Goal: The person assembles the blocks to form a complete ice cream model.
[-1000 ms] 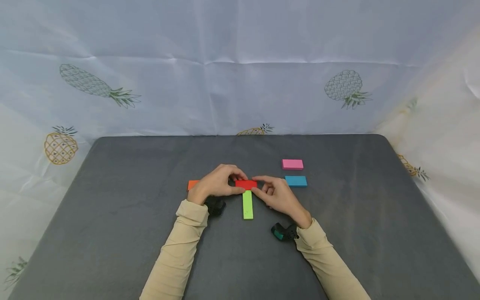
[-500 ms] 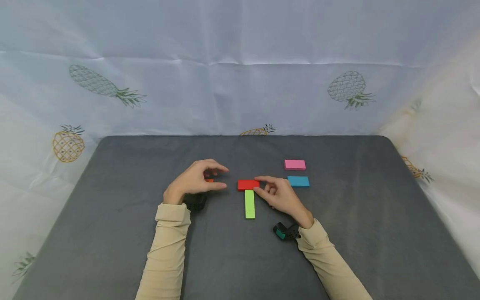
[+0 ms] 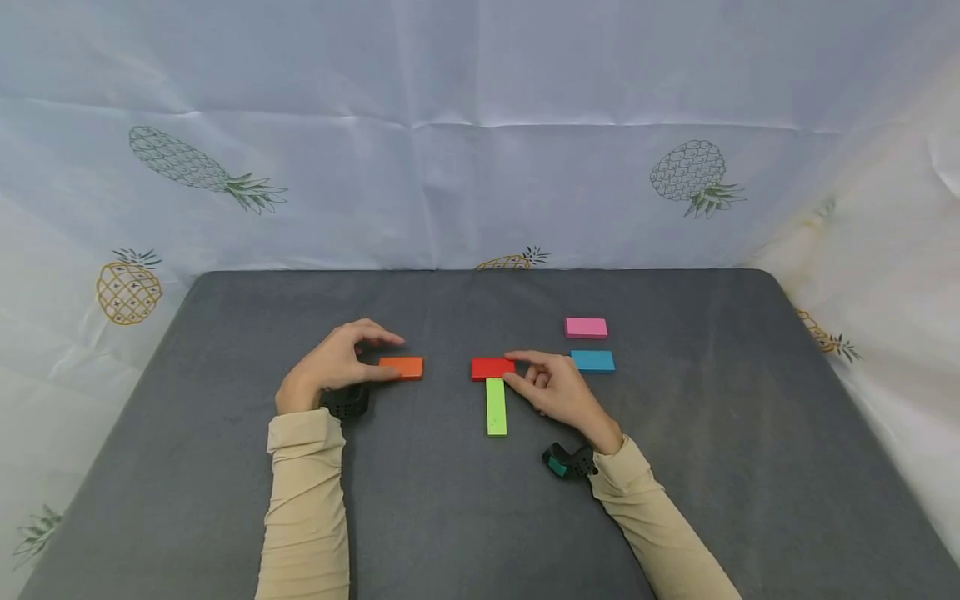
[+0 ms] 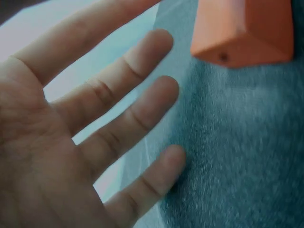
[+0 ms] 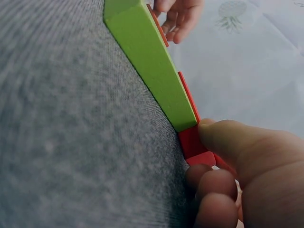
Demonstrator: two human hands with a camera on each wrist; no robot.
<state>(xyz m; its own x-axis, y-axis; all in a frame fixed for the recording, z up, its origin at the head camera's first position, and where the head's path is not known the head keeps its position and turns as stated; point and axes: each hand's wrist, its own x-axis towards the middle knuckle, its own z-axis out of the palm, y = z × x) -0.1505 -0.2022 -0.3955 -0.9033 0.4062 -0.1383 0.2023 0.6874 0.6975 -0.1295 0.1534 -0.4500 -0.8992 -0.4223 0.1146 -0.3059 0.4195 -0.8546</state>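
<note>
A red block (image 3: 492,369) lies crosswise at the far end of an upright-pointing lime green block (image 3: 496,408), together like a T. My right hand (image 3: 557,387) pinches the red block's right end between thumb and forefinger; the right wrist view has the thumb (image 5: 228,140) against the red side. Over on the left, my left hand (image 3: 337,362) is spread around an orange block (image 3: 405,368), its thumb overlapping the near edge in the head view. In the left wrist view, several straight fingers stand apart from the orange block (image 4: 244,35).
To the right of the red block lie a blue block (image 3: 592,361) and, farther back, a pink block (image 3: 586,327). All rest on a dark grey tabletop (image 3: 450,517). A pineapple-print cloth (image 3: 390,192) hangs behind the table's back edge.
My left hand has let go of the red block and moved left to the orange block, uncovering it. My right hand has kept its place at the red block.
</note>
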